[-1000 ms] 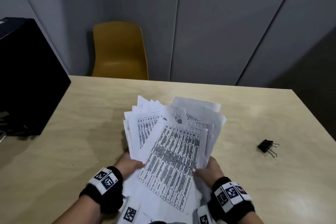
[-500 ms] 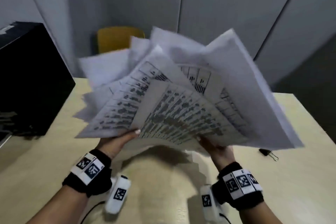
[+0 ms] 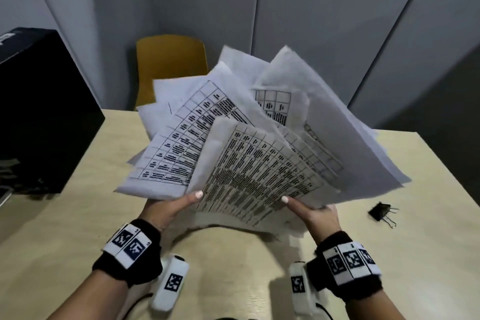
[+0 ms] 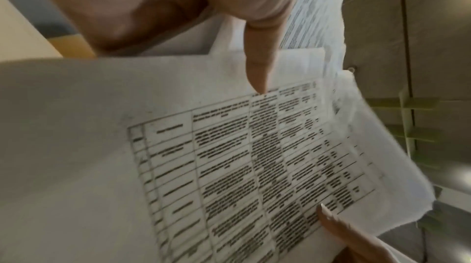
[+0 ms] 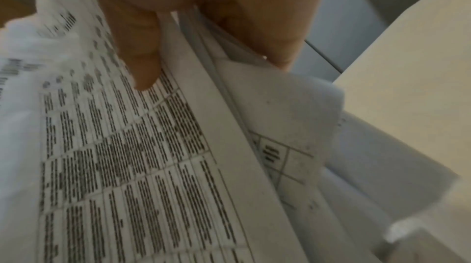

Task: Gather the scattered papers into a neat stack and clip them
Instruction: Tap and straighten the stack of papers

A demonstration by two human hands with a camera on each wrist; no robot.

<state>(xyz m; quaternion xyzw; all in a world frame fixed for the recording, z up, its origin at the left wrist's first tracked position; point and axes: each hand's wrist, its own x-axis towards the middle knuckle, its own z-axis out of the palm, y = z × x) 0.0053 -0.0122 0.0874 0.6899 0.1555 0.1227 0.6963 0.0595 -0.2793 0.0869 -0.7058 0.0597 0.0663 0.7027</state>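
**Fanned sheets need squaring before the clip goes on**

While both hands hold the loose bundle of white printed papers up off the pale wooden table, the sheets splay outward like a fan, corners pointing several ways. The left hand pinches the near left edge, thumb on top and fingers hidden beneath; the right hand pinches the near right edge the same way, and the right wrist view shows several sheet edges caught between its thumb and a finger underneath.

To do this step well, I judge the grip should loosen just enough for the sheets to slide, then the bundle should be stood on one edge and tapped on the table until the edges line up, turned, and tapped again on the neighbouring edge. Squeezing hard now would lock the skew in place; letting go too much risks the outer sheets slipping free.

Waiting on the table to the right, well apart from the papers, lies the small black binder clip with wire handles. A black box stands at the left, and a mustard-yellow chair sits beyond the far edge.
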